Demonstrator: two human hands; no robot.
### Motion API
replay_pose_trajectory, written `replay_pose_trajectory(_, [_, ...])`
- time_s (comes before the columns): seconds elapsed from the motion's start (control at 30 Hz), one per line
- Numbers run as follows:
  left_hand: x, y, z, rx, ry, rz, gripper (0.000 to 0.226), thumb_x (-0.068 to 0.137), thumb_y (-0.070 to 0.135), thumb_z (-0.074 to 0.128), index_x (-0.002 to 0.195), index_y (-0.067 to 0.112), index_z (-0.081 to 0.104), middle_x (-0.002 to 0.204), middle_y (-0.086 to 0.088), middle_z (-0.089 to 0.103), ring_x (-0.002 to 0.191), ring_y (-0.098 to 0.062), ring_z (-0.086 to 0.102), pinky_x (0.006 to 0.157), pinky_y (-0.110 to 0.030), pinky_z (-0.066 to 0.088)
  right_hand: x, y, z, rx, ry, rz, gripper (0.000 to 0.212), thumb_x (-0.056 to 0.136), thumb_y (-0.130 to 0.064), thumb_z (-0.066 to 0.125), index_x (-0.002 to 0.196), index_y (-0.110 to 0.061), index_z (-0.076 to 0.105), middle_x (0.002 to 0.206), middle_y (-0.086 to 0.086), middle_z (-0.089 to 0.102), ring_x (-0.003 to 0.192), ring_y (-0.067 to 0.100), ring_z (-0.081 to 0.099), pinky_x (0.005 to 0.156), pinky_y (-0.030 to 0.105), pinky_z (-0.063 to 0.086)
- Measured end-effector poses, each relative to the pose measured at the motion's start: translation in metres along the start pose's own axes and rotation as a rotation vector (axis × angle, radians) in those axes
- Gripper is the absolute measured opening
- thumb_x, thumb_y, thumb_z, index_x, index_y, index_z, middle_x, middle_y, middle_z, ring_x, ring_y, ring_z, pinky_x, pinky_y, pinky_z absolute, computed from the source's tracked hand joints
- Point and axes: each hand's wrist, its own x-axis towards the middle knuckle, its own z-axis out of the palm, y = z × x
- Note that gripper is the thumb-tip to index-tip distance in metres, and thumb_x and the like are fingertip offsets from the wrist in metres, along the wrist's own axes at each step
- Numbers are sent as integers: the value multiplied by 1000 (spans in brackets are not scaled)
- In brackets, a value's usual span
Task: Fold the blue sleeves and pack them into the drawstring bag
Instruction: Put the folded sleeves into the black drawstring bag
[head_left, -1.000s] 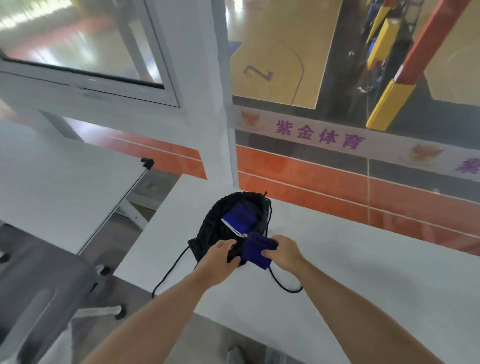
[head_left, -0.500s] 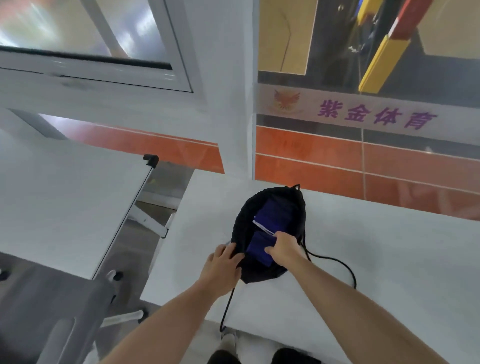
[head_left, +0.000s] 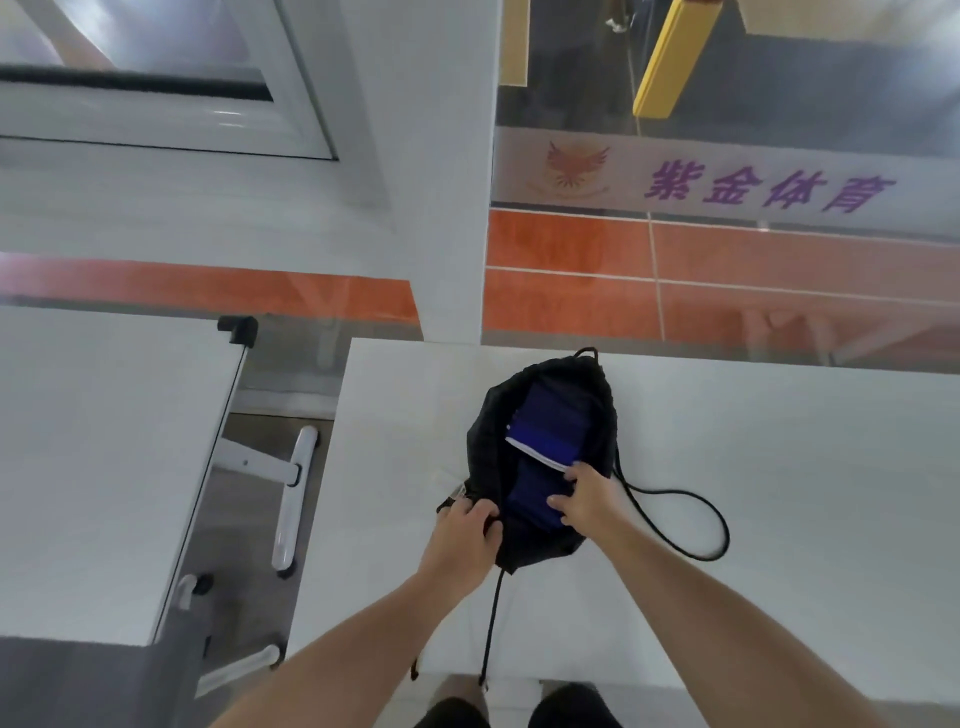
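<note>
A black bag (head_left: 488, 441) lies on a white bench (head_left: 779, 467), mouth open toward the person. The left hand (head_left: 465, 525) has its grip closed on the near rim. The right hand (head_left: 587, 493) grips a folded blue sleeve (head_left: 524, 493) just inside the mouth. The bag's depth runs straight away from it.

Bags: one, a black drawstring bag (head_left: 487, 441).
Sleeves: two blue, a white-edged sleeve (head_left: 556, 421) and a plain sleeve (head_left: 530, 493), both inside the bag.
Hands: two, left hand (head_left: 462, 540) and right hand (head_left: 589, 493).
Tables: two white, near table (head_left: 779, 467) and side table (head_left: 104, 441).
Cord lengths showing: two, a loop (head_left: 724, 530) and a hanging strand (head_left: 491, 623).
</note>
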Motion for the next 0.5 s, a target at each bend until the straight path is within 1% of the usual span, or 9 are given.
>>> replay_pose_trajectory(0.07, [0,3,1,-31,15,17,16,98,34,52,103,22,61,108,4,57,103,-18,52,86,-25,43,1,2,3,-54,100,-28,43,83,-19,76,115,-12,47,111,11,58,91,33,65,77,46,58])
replay_pose_trajectory(0.13, [1,8,1,-104,21,-21,12,97,34,58,95,22,57,102,7,55,91,-10,52,76,-18,40,0,0,5,-147,143,-64,39,86,-22,74,112,-11,46,99,7,57,84,28,59,67,35,48])
replay_pose_trajectory(0.17, [3,12,1,-149,33,-55,12,95,34,60,92,23,55,100,8,56,86,-8,52,71,-15,38,1,0,5,-182,152,-78,36,88,-23,72,110,-11,47,95,6,56,81,26,55,63,34,43])
replay_pose_trajectory(0.2, [5,16,1,-199,55,-99,14,94,32,63,88,23,54,97,8,57,82,-6,53,67,-12,36,4,0,6,-222,152,-97,34,89,-25,71,107,-11,46,93,7,57,80,26,53,64,35,43])
replay_pose_trajectory(0.23, [6,20,-1,-255,83,-149,15,92,27,65,85,23,53,91,8,58,78,-7,54,63,-12,35,5,-1,7,-277,144,-130,32,90,-28,69,104,-11,46,94,9,58,81,27,55,68,37,47])
replay_pose_trajectory(0.3, [8,28,-4,-351,128,-238,20,89,13,63,79,20,48,79,7,55,68,-11,50,55,-14,35,6,-5,4,-447,109,-198,30,93,-35,64,103,-11,48,101,11,60,90,31,61,77,41,51])
replay_pose_trajectory(0.37, [8,33,-9,-388,138,-281,25,86,-1,55,76,18,42,75,6,49,63,-11,42,52,-18,33,6,-9,-2,-591,116,-304,36,96,-42,58,109,-8,56,109,12,60,102,33,60,81,41,48])
replay_pose_trajectory(0.43, [8,33,-18,-363,141,-265,26,81,-7,49,77,18,41,79,3,50,67,-13,41,54,-19,34,5,-15,-17,-630,195,-418,37,98,-45,51,106,-10,59,107,8,60,102,31,59,80,41,48])
replay_pose_trajectory(0.5, [10,28,-31,-307,148,-240,26,79,-8,46,79,18,43,86,2,52,73,-16,45,57,-19,35,10,-21,-34,-647,311,-541,30,98,-41,52,103,-13,61,104,6,60,100,29,58,79,40,49])
